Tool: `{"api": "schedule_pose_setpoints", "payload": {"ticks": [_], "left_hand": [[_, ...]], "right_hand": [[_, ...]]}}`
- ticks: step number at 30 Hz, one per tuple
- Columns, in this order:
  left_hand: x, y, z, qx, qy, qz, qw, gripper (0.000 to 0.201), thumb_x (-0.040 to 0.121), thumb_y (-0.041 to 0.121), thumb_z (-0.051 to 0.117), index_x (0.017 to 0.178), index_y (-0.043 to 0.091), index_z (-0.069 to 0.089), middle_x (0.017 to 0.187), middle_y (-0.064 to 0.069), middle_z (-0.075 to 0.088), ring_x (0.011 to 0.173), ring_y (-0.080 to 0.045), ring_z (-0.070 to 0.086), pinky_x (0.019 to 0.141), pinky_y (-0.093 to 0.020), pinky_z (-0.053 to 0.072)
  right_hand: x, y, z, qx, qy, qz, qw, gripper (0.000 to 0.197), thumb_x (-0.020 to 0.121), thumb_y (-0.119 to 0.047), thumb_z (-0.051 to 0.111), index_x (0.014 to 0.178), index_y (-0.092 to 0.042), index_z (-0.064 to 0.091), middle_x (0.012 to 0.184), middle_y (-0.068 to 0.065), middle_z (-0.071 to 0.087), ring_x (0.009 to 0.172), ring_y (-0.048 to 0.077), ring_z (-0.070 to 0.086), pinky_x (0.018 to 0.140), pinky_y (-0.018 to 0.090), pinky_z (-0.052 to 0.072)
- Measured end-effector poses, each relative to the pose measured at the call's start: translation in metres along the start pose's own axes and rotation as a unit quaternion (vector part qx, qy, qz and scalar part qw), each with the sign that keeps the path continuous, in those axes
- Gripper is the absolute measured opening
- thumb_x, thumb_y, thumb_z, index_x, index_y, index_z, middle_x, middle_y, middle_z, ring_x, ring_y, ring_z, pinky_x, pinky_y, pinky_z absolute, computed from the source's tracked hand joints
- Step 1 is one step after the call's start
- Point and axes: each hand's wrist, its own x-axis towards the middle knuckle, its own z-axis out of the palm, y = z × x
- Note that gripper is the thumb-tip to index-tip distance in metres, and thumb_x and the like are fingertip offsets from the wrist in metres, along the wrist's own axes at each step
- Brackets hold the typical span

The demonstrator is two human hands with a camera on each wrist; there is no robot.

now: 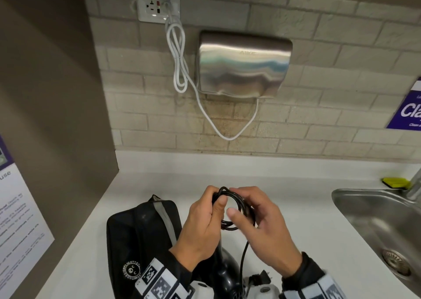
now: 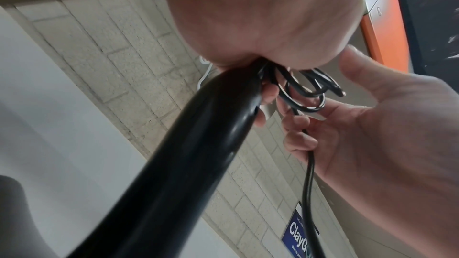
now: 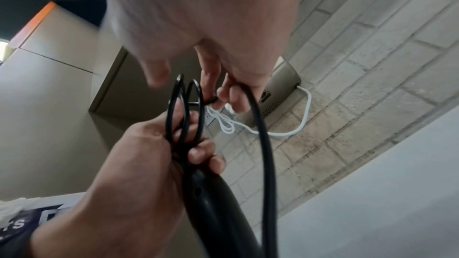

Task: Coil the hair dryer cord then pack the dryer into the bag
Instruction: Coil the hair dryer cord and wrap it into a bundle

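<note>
A black hair dryer [image 1: 224, 273] hangs over the white counter [image 1: 296, 185], handle end up. My left hand [image 1: 216, 198] grips the top of the handle [image 2: 186, 154] together with several loops of the black cord [image 1: 237, 210]. My right hand [image 1: 239, 203] curls its fingers round the cord [image 3: 263, 144] on the loops' right side. A free length drops from it to the plug [image 1: 262, 276] near the bottom edge. The black bag [image 1: 136, 241] lies on the counter, left of and under my left wrist.
A steel sink [image 1: 376, 219] is set into the counter at the right, with a yellow sponge [image 1: 395, 181] behind it. On the brick wall hang a steel hand dryer [image 1: 243, 64] and its white cord [image 1: 180, 59]. A brown side panel [image 1: 57, 94] closes the left.
</note>
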Motion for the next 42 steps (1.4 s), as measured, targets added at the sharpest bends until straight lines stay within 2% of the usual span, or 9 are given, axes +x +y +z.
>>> {"api": "schedule_pose_setpoints", "payload": {"ticks": [2, 6, 11, 20, 23, 28, 32, 36, 42], "left_hand": [[-0.001, 0.001, 0.0, -0.014, -0.002, -0.011, 1.0, 0.022, 0.097, 0.045, 0.036, 0.087, 0.031, 0.049, 0.072, 0.021, 0.059, 0.06, -0.001, 0.053, 0.055, -0.017, 0.046], [-0.002, 0.002, 0.004, -0.01, -0.008, -0.029, 1.0, 0.027, 0.097, 0.048, 0.035, 0.092, 0.026, 0.052, 0.076, 0.022, 0.061, 0.064, -0.005, 0.056, 0.058, -0.036, 0.057], [0.002, 0.006, 0.002, -0.035, 0.021, -0.066, 0.997, 0.02, 0.098, 0.044, 0.05, 0.108, 0.029, 0.058, 0.096, 0.015, 0.068, 0.093, -0.01, 0.066, 0.082, -0.023, 0.052], [0.012, 0.012, -0.007, -0.276, 0.027, -0.192, 0.941, 0.03, 0.083, 0.025, 0.067, 0.107, 0.008, 0.072, 0.093, -0.011, 0.078, 0.087, -0.013, 0.07, 0.084, -0.023, 0.049], [0.011, 0.011, -0.005, -0.282, 0.032, -0.196, 0.939, 0.029, 0.085, 0.025, 0.065, 0.106, 0.006, 0.072, 0.091, -0.012, 0.077, 0.087, -0.014, 0.071, 0.082, -0.02, 0.05], [0.01, 0.013, 0.005, -0.279, 0.065, -0.169, 0.943, 0.024, 0.087, 0.026, 0.063, 0.099, 0.008, 0.073, 0.084, -0.011, 0.076, 0.086, -0.015, 0.071, 0.081, -0.019, 0.052], [0.009, 0.018, 0.012, -0.29, 0.079, -0.158, 0.941, 0.019, 0.091, 0.023, 0.059, 0.092, 0.01, 0.072, 0.078, -0.002, 0.074, 0.081, -0.007, 0.069, 0.078, -0.013, 0.05], [0.009, 0.019, 0.015, -0.299, 0.07, -0.154, 0.939, 0.019, 0.089, 0.026, 0.059, 0.093, 0.012, 0.071, 0.078, -0.001, 0.073, 0.08, -0.008, 0.068, 0.079, -0.016, 0.051], [0.006, 0.012, 0.0, -0.258, 0.007, -0.119, 0.959, 0.035, 0.083, 0.019, 0.071, 0.117, 0.023, 0.065, 0.091, -0.012, 0.077, 0.097, -0.021, 0.072, 0.092, -0.026, 0.052]], "right_hand": [[-0.001, 0.003, 0.001, 0.0, -0.01, 0.0, 1.0, 0.014, 0.09, -0.031, 0.066, 0.103, -0.028, 0.069, 0.092, -0.001, 0.066, 0.079, 0.021, 0.06, 0.07, 0.034, 0.051], [0.005, 0.005, -0.005, 0.077, -0.022, 0.036, 0.996, 0.012, 0.093, -0.013, 0.063, 0.093, -0.017, 0.074, 0.083, 0.009, 0.071, 0.082, 0.027, 0.065, 0.075, 0.032, 0.052], [0.009, 0.007, -0.011, 0.164, -0.031, 0.076, 0.983, 0.011, 0.09, -0.008, 0.062, 0.089, -0.001, 0.072, 0.078, 0.0, 0.073, 0.079, 0.008, 0.067, 0.075, 0.016, 0.05], [0.013, 0.013, -0.012, 0.285, -0.002, 0.104, 0.953, 0.03, 0.076, -0.003, 0.076, 0.097, -0.007, 0.054, 0.091, 0.036, 0.069, 0.082, 0.032, 0.068, 0.077, 0.029, 0.054], [0.012, 0.018, -0.012, 0.3, -0.008, 0.093, 0.949, 0.043, 0.068, -0.005, 0.085, 0.094, -0.013, 0.052, 0.079, 0.024, 0.071, 0.088, 0.05, 0.067, 0.078, 0.036, 0.055], [0.007, 0.019, -0.01, 0.216, 0.03, 0.014, 0.976, 0.037, 0.059, -0.013, 0.091, 0.08, -0.02, 0.061, 0.075, 0.012, 0.073, 0.073, 0.033, 0.068, 0.073, 0.05, 0.05], [0.003, 0.024, -0.008, 0.047, 0.104, -0.077, 0.991, 0.022, 0.066, -0.01, 0.087, 0.082, -0.022, 0.077, 0.08, -0.004, 0.076, 0.073, 0.019, 0.065, 0.071, 0.031, 0.052], [-0.004, 0.042, 0.003, -0.139, 0.177, -0.164, 0.96, 0.016, 0.078, -0.023, 0.079, 0.092, -0.015, 0.079, 0.09, -0.002, 0.074, 0.08, 0.013, 0.069, 0.071, 0.025, 0.056], [-0.01, 0.03, 0.004, -0.018, 0.133, -0.025, 0.991, 0.012, 0.088, -0.03, 0.069, 0.087, -0.02, 0.076, 0.085, -0.007, 0.074, 0.082, 0.015, 0.068, 0.068, 0.02, 0.052]]}}
